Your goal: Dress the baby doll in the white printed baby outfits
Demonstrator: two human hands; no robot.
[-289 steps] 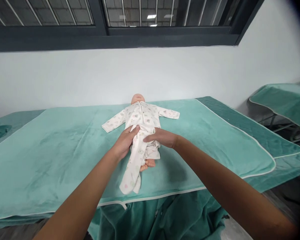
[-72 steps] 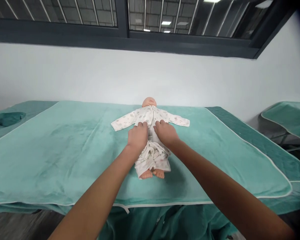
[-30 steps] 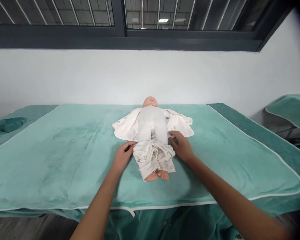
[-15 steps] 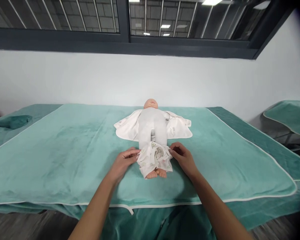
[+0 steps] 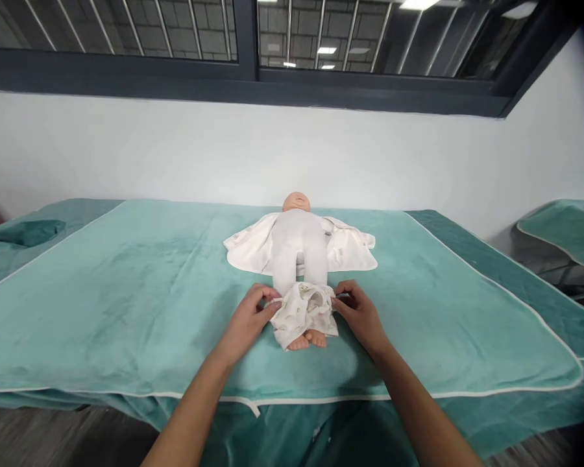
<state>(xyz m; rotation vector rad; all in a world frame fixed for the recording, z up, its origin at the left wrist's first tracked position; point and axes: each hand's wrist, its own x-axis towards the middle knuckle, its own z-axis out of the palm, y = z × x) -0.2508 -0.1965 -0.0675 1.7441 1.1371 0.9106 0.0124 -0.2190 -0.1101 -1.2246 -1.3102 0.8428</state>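
A baby doll (image 5: 299, 243) with a pale cloth body lies on its back, its head toward the wall and its feet toward me. Bunched around its lower legs are small white printed pants (image 5: 302, 314), with the bare feet poking out below. My left hand (image 5: 253, 314) pinches the left edge of the pants' waistband. On the opposite edge, my right hand (image 5: 357, 311) grips the cloth between thumb and fingers. Under the doll's upper body a white baby shirt (image 5: 250, 250) is spread open, its sleeves out to both sides.
A light green blanket (image 5: 150, 311) with white piping covers the table. Behind it rise a white wall (image 5: 175, 149) and a dark window frame (image 5: 370, 91). At the right stands another surface with a green cover (image 5: 564, 227).
My left hand has shifted a little and its fingers now curl closer on the waistband. The pants' top edge sits slightly lower on the doll's legs. The view has moved slightly.
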